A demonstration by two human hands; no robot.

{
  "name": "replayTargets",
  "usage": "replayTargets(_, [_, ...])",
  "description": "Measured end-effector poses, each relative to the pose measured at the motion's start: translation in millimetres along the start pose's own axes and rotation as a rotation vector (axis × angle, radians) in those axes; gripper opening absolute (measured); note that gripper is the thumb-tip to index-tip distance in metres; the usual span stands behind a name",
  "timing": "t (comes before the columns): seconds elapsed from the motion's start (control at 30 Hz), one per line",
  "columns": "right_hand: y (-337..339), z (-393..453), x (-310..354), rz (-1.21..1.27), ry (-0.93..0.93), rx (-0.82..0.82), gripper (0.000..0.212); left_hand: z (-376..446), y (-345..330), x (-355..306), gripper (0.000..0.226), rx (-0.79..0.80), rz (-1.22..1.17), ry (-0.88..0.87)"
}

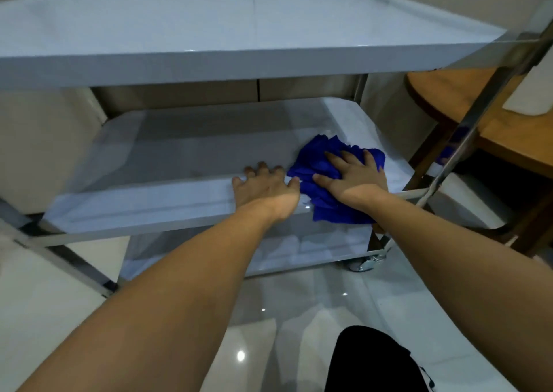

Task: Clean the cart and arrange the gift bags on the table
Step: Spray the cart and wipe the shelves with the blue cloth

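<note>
A steel cart with three shelves fills the view; its top shelf (239,26) is bare. On the middle shelf (167,152) lies a crumpled blue cloth (314,158) near the right front corner. My right hand (356,176) presses flat on the cloth with fingers spread. My left hand (266,185) rests on the shelf's front rim just left of the cloth, its fingers curled over the edge. The bottom shelf (284,251) shows below. No gift bags are in view.
A wooden table (502,134) stands right of the cart, with a white object (529,98) on it. The cart's slanted steel post (466,125) and a caster wheel (365,263) are at the right. Glossy white floor tiles (299,317) lie below, beige wall behind.
</note>
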State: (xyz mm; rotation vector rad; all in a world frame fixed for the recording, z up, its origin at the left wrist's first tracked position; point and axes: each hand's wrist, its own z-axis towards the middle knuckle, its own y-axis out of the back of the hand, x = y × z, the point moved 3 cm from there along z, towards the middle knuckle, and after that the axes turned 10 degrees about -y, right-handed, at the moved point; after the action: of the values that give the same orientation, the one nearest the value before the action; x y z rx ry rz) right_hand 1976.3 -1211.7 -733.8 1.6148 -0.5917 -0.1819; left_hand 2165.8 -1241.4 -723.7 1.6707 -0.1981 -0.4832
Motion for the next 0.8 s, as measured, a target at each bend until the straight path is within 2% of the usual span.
replayTargets(0.1, [-3,-15,31,-0.022,0.024,0.014,0.076,-20,29,34,0.040,-0.102,-0.341,-0.013])
replayTargets(0.13, [-4,-19,42,-0.027,0.035,0.023,0.076,-31,35,51,0.038,-0.159,-0.365,0.005])
replayTargets(0.27, [-18,-30,89,-0.071,0.120,0.042,0.079,-84,35,121,0.036,-0.330,-0.099,0.094])
replayTargets(0.37, [-31,-39,133,-0.102,0.216,0.062,0.085,-116,34,167,0.040,-0.422,-0.073,0.190])
replayTargets(0.5, [-41,-63,194,-0.113,0.309,0.098,0.078,-152,27,218,0.054,-0.501,-0.112,0.236])
replayTargets(0.73, [-66,-98,296,-0.136,0.495,0.148,0.070,-157,8,243,0.016,-0.726,-0.160,0.238])
replayTargets(0.8, [-71,-105,317,-0.138,0.535,0.153,0.064,-156,8,244,0.018,-0.773,-0.165,0.218])
